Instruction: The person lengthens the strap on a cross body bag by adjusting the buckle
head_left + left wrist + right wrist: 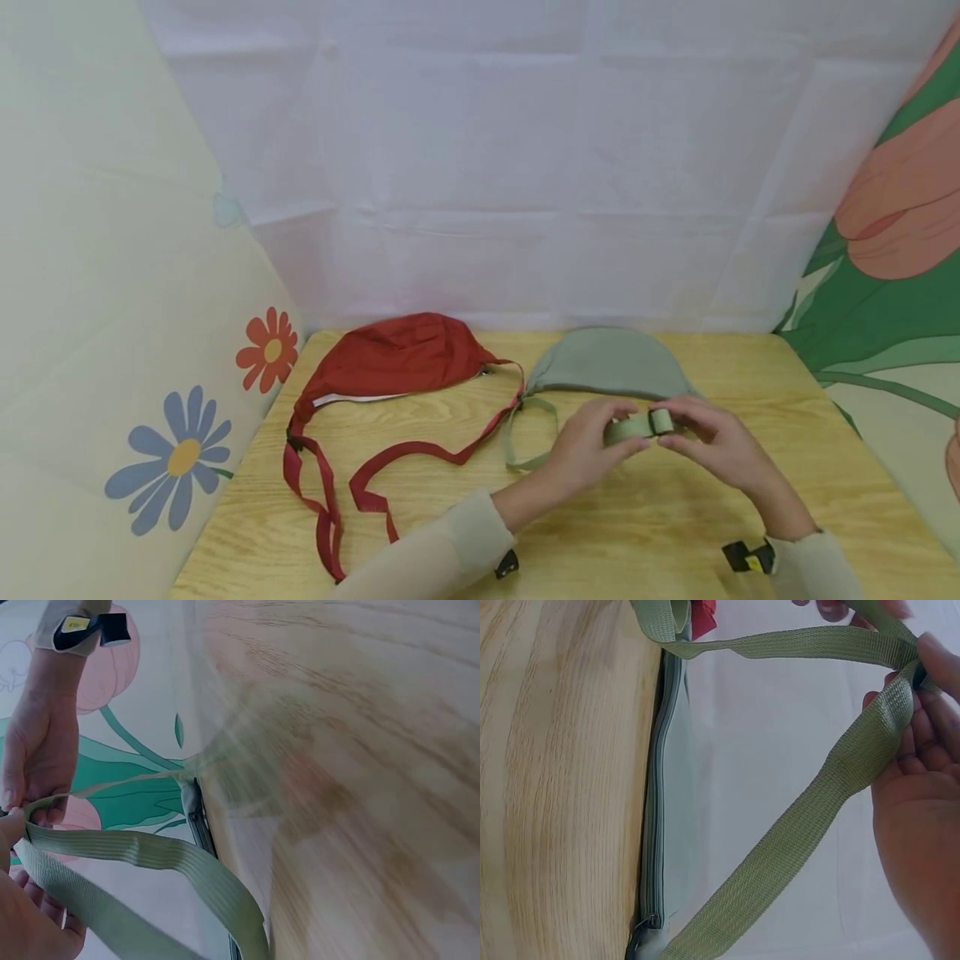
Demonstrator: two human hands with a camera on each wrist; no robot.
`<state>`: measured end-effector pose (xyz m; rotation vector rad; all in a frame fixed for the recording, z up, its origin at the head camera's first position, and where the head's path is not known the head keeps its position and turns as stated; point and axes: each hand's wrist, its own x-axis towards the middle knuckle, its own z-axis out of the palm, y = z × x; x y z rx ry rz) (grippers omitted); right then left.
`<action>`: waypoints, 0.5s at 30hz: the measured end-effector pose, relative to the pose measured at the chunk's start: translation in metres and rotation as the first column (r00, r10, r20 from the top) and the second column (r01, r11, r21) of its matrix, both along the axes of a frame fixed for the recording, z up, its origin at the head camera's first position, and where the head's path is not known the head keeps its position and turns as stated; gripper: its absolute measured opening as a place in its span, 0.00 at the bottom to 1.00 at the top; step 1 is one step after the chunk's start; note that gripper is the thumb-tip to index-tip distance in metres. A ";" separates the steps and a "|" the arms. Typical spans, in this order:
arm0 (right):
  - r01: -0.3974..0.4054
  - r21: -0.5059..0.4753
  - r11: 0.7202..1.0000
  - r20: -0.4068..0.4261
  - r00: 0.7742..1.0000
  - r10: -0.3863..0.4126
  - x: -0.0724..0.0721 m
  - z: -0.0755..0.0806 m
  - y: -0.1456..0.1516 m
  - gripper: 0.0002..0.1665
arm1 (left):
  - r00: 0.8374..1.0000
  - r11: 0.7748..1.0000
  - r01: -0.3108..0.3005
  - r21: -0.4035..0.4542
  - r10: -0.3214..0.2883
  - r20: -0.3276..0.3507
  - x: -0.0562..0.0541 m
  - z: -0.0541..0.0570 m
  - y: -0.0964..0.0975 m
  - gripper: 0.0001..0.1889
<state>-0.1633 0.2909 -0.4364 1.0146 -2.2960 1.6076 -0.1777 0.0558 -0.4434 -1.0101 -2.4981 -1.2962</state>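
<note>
A grey-green waist bag lies at the back of the wooden table, its zip edge seen in the right wrist view. Its green webbing strap is lifted over the table in front of the bag. My left hand pinches the strap just left of a small dark slider buckle. From the other side, my right hand pinches the webbing right at that buckle, thumb below and fingers above. In the left wrist view the strap loops hang away from both hands, with the buckle mostly hidden by fingers.
On the left lies a red waist bag, its red strap trailing toward the front edge of the wooden table. A green strap loop rests beside it. White cloth hangs behind the table; flower-printed sheets flank both sides.
</note>
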 end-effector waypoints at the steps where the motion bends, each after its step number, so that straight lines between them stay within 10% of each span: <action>1: 0.009 -0.001 1.000 0.003 1.000 -0.009 0.000 0.000 0.001 0.24 | 1.000 1.000 -0.011 -0.018 0.011 0.001 0.000 0.000 -0.001 0.22; 15: -0.021 -0.040 0.999 0.030 0.999 0.023 0.002 0.004 0.001 0.26 | 0.989 0.990 -0.023 -0.141 0.002 -0.150 0.001 -0.001 -0.006 0.20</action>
